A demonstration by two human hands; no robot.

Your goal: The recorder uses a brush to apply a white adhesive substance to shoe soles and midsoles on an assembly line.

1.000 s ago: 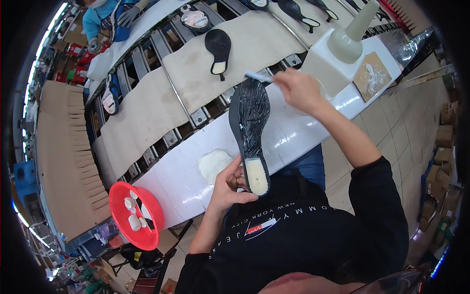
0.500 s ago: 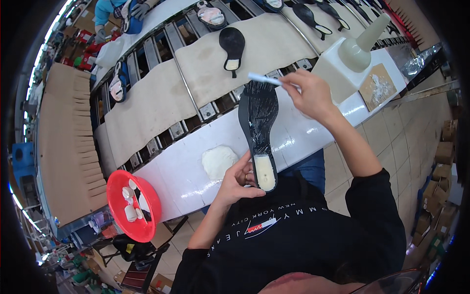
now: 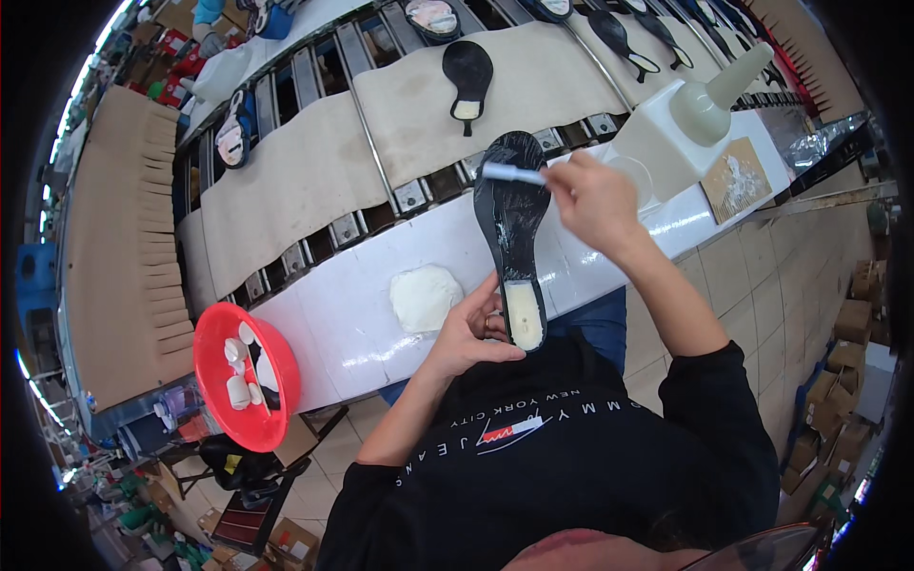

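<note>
My left hand (image 3: 471,328) grips a black shoe sole (image 3: 517,252) by its heel end, holding it tilted up over the near edge of the table. A cream insert (image 3: 525,314) fills the heel recess. Wet, glossy streaks cover the sole's inner face from waist to toe. In my right hand (image 3: 598,202) is a pale brush (image 3: 514,174), pinched by its handle, its head lying across the forefoot; the bristles cannot be made out. On the table beside my left hand lies a rounded white cloth or pad (image 3: 426,299).
A red basin (image 3: 293,381) with white pieces stands at the table's left end. To the right are a white glue bottle (image 3: 666,133) and a smeared cardboard piece (image 3: 735,181). Beyond runs a conveyor (image 3: 295,176) carrying another black sole (image 3: 467,76). A co-worker's gloved hand (image 3: 211,44) shows far left.
The brush has moved from the toe tip down onto the forefoot, uncovering the toe end. My left hand keeps its hold on the heel. The whole view has shifted slightly.
</note>
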